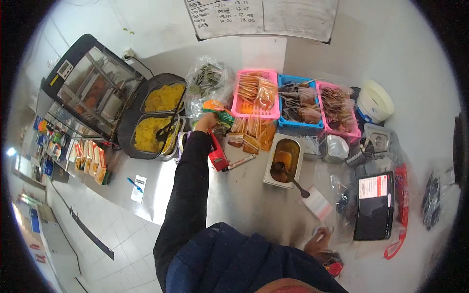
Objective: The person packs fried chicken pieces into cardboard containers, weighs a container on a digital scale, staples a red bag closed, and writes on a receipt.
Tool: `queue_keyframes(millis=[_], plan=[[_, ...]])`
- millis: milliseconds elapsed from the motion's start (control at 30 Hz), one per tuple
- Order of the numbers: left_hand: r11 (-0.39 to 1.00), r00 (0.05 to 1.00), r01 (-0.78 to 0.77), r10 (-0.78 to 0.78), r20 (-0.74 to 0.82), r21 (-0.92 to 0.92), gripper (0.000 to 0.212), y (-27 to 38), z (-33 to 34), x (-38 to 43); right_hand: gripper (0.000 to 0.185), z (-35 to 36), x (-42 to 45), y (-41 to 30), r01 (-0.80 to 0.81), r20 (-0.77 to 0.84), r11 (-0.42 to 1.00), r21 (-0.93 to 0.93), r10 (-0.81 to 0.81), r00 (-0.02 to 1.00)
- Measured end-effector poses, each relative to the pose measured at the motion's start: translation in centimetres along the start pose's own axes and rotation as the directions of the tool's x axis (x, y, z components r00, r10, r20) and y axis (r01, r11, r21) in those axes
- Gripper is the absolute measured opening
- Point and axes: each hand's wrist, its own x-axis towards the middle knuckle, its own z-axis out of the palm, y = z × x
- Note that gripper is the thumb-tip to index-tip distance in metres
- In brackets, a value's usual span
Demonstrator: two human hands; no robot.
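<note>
My left hand (206, 122), at the end of a black sleeve, reaches to the back of the steel counter and touches a green and orange plastic packet (222, 112). Whether its fingers grip the packet cannot be told. Beneath it lies a red tape dispenser (218, 152), with a marker pen (240, 162) beside it. Low at the right, my right hand (318, 241) is near a clear plastic bag (317, 203); its fingers are partly hidden. A ladle (296, 187) rests in a steel pan of brown sauce (267, 172), its handle over the bag.
Pink (256, 114) and blue baskets (301, 123) of sauce sachets line the wall. Left stand two trays of yellow food (157, 133) and a glass display warmer (95, 88). A tablet (374, 219) lies right, below a small steel container (379, 139). Paper and a blue pen (135, 185) lie near the left edge.
</note>
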Motion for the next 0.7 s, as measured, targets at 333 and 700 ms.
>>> queue_keyframes(millis=[333,700], plan=[[0.983,0.983,0.155,-0.164,0.079,0.099,0.06,-8.5,0.7,-0.5,0.003,3.3,-0.3,-1.8,-0.006,0.194,0.964,0.265,-0.047,0.98],[0.981,0.952,0.069,-0.119,-0.281,-0.183,0.03,-3.2,-4.3,-3.7,0.007,2.9,1.2,-1.3,0.053,0.22,0.964,0.261,-0.112,0.969]])
